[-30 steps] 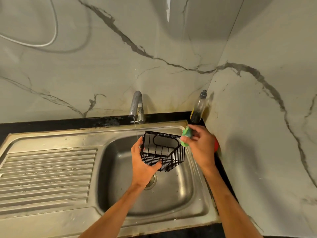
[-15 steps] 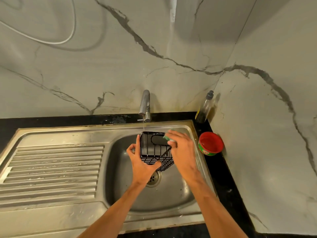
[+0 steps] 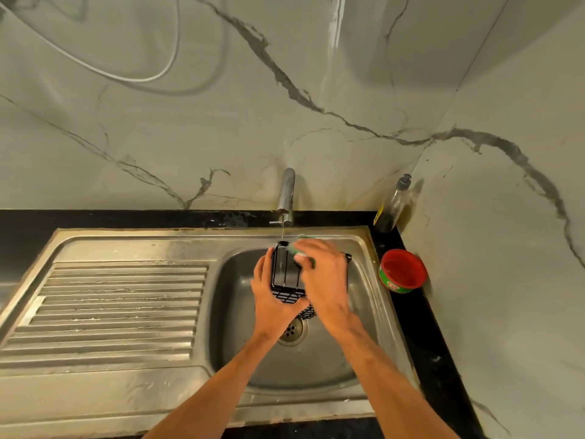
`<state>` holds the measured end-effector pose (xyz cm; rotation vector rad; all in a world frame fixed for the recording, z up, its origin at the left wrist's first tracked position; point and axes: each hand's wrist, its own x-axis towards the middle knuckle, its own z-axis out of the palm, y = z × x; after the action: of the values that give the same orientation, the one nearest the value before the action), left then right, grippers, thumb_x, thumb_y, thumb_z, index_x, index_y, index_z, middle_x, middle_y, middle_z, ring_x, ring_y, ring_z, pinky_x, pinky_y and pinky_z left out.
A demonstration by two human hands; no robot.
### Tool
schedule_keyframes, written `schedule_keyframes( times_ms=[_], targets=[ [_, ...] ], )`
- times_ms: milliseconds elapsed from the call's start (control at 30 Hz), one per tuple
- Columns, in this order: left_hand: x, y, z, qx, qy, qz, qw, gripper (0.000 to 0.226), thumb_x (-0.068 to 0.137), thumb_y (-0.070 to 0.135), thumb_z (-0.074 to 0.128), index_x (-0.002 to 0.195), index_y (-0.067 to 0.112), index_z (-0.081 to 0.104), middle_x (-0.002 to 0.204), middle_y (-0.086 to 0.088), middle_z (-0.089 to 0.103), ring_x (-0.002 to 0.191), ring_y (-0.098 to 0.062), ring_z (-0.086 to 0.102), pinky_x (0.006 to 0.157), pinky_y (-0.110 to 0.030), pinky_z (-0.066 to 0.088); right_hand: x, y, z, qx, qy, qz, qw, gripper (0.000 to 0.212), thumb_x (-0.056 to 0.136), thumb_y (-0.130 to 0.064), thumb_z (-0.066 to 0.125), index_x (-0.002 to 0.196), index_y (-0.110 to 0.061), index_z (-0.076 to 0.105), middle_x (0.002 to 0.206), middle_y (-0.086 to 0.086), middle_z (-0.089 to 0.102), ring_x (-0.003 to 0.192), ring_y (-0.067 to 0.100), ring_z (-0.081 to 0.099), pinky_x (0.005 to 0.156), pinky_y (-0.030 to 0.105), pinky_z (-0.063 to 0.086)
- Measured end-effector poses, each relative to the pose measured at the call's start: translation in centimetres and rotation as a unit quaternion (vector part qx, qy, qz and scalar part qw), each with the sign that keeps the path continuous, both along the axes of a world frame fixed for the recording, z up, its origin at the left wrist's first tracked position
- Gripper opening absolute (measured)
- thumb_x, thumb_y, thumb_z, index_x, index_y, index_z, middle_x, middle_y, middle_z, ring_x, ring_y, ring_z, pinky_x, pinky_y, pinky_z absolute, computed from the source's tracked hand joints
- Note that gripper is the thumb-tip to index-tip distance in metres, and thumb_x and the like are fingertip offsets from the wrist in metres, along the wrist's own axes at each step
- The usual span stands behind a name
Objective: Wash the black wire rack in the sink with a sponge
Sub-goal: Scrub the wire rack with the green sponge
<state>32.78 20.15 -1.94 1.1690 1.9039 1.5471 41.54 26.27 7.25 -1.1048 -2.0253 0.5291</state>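
Rack (image 3: 285,275): held over the sink (image 3: 235,274) basin, above the drain (image 3: 292,331), just under the tap (image 3: 286,194). A thin stream of water (image 3: 281,232) falls onto its back edge.

Left hand (image 3: 273,307): grips the rack from the left and below, fingers up its left side, thumb across the lower wires.

Right hand (image 3: 327,286): lies over the rack's right half and hides it; only one black corner shows past the knuckles. It holds the sponge (image 3: 300,252) against the rack's top edge. The fingers and sponge are smeared by blur, so I see only a green patch with a pale side; the exact grip is not clear.

Hidden: rack's underside, behind my left palm. Part of the drain, behind my left wrist. Both forearms are cut off by the bottom edge.

Labels: the red tub (image 3: 402,270) on the black counter right of the sink has a green band with a small red-and-white logo, too small to read. The bottle (image 3: 392,208) in the corner has a yellowish label edge, unreadable.
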Motion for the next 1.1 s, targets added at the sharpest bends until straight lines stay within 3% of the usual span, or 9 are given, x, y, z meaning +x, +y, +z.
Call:
schedule_keyframes(
  times_ms=[67,133,233,367,533,633,800,933,1100],
  targets=[
    [-0.3,0.0,-0.4,-0.014,-0.016,0.008,1.0,0.099,0.068,0.047,0.08,0.152,0.03,0.033,0.153,0.003,0.04,0.139,-0.017,0.043,0.114,-0.036,0.042,-1.8,-1.8,0.0,0.029,-0.036,0.098,0.994,0.032,0.078,0.01,0.067,0.101,-0.01,0.077,0.107,0.001,0.073,0.104,0.013,0.062,0.096,0.017,0.046],
    [-0.6,0.2,-0.5,-0.02,0.002,-0.002,1.0,0.099,0.07,0.047,0.08,0.154,0.027,0.031,0.153,0.003,0.039,0.14,-0.02,0.043,0.115,-0.044,0.042,-1.8,-1.7,-0.3,0.039,-0.046,0.097,0.993,0.034,0.079,0.009,0.066,0.103,-0.011,0.077,0.108,-0.001,0.073,0.104,0.012,0.063,0.093,0.027,0.052],
    [-0.8,0.2,-0.1,-0.033,0.042,-0.032,0.998,0.113,0.067,0.053,0.082,0.16,0.028,0.023,0.157,0.007,0.032,0.144,-0.016,0.037,0.116,-0.037,0.036,-1.1,-0.6,-0.5,0.029,-0.051,-0.007,0.998,0.037,0.079,0.009,0.066,0.105,-0.015,0.077,0.107,-0.002,0.074,0.104,0.011,0.063,0.091,0.029,0.054],
    [-1.4,-0.2,-0.5,-0.026,-0.008,-0.009,1.0,0.092,0.072,0.044,0.078,0.151,0.027,0.035,0.15,0.0,0.038,0.135,-0.02,0.047,0.111,-0.046,0.046,-3.1,-3.0,0.3,0.098,-0.083,0.103,0.986,0.033,0.071,0.007,0.065,0.091,-0.016,0.077,0.096,-0.003,0.074,0.09,0.012,0.065,0.082,0.026,0.055],
    [-2.1,-0.2,0.0,-0.033,0.033,-0.024,0.999,0.115,0.06,0.056,0.086,0.156,0.027,0.029,0.152,0.009,0.034,0.14,-0.012,0.038,0.113,-0.028,0.037,-1.8,-0.7,0.2,0.03,-0.029,-0.021,0.999,0.035,0.074,0.012,0.07,0.095,-0.014,0.077,0.095,-0.002,0.075,0.094,0.011,0.065,0.089,0.035,0.055],
    [-2.8,-0.5,-0.6,-0.023,0.002,0.001,1.0,0.104,0.066,0.046,0.081,0.155,0.037,0.028,0.151,0.008,0.035,0.135,-0.014,0.046,0.113,-0.043,0.045,-2.5,-3.0,-0.1,0.065,-0.085,0.119,0.987,0.037,0.071,0.015,0.069,0.095,-0.012,0.077,0.095,-0.001,0.074,0.094,0.011,0.063,0.085,0.026,0.054],
    [-3.4,-0.2,-0.6,-0.048,0.024,-0.001,0.999,0.12,0.055,0.047,0.091,0.156,0.027,0.028,0.151,0.002,0.037,0.139,-0.016,0.042,0.116,-0.043,0.04,-1.3,-0.2,-0.6,0.003,-0.06,0.041,0.997,0.05,0.08,0.016,0.06,0.117,-0.015,0.072,0.107,-0.002,0.066,0.099,0.01,0.058,0.089,0.023,0.053],
    [-3.7,-0.2,-1.0,-0.045,0.005,-0.004,0.999,0.117,0.058,0.05,0.085,0.156,0.031,0.024,0.152,0.005,0.035,0.138,-0.016,0.044,0.113,-0.05,0.045,-2.2,-1.8,-0.2,0.048,-0.146,0.185,0.971,0.043,0.076,0.015,0.065,0.106,-0.013,0.075,0.103,0.0,0.061,0.099,0.015,0.052,0.082,0.03,0.055],
    [-4.0,-0.1,-0.7,-0.035,0.014,-0.004,0.999,0.119,0.051,0.04,0.086,0.154,0.034,0.027,0.146,0.006,0.038,0.134,-0.015,0.045,0.111,-0.047,0.046,-2.3,2.0,0.1,0.01,-0.114,0.04,0.993,0.046,0.081,0.012,0.064,0.116,-0.017,0.071,0.108,-0.003,0.058,0.101,0.011,0.053,0.087,0.029,0.056]
  ],
)
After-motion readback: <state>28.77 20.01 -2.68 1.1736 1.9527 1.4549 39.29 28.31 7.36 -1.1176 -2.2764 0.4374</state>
